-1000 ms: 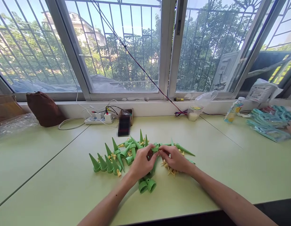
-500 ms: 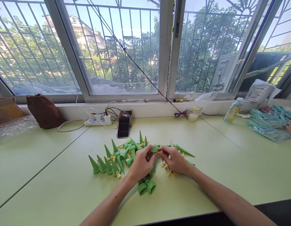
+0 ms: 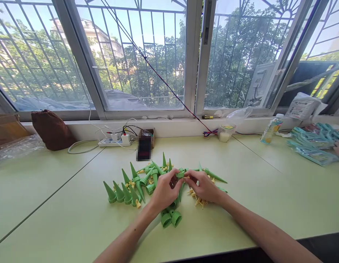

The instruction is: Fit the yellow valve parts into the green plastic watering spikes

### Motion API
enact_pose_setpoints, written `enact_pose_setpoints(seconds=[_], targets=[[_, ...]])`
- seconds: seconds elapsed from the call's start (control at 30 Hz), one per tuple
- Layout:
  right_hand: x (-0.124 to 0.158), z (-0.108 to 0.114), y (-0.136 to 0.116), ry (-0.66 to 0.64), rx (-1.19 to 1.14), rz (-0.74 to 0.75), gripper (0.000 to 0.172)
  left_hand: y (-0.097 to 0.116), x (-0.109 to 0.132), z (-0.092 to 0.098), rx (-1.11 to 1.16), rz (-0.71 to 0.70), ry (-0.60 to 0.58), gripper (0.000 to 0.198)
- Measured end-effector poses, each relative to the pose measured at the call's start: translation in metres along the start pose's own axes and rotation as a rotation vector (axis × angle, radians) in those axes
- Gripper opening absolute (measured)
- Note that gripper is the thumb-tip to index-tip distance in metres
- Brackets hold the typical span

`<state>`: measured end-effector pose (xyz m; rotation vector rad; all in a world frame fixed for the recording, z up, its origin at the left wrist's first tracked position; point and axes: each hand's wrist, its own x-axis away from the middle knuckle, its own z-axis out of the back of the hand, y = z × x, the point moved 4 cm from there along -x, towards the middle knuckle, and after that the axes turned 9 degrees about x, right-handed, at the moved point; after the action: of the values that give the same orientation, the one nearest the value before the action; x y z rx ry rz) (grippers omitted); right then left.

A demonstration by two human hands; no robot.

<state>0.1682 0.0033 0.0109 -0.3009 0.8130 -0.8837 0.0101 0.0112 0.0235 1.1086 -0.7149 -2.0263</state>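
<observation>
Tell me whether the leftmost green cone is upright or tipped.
Upright: the cone rests wide end down on the table, its tip upward.

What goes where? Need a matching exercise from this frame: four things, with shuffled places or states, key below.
Things
1. Left hand
2. Heap of yellow pieces
3. Brown pouch
4. Bottle

Places or states
A. near the teal packages
B. fingers on a green plastic part
C. left of the white power strip
D. lying on the table, close by the right hand

Right pairs: 1-B, 2-D, 3-C, 4-A
</observation>
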Motion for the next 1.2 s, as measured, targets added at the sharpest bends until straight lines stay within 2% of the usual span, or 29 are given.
enact_pose_setpoints(seconds=[1.2], targets=[[0.0007, -0.002, 0.0032, -0.043, 0.039, -0.02, 0.016, -0.0032, -0.0009, -0.0013, -0.06, 0.005, -0.045, 0.015]])
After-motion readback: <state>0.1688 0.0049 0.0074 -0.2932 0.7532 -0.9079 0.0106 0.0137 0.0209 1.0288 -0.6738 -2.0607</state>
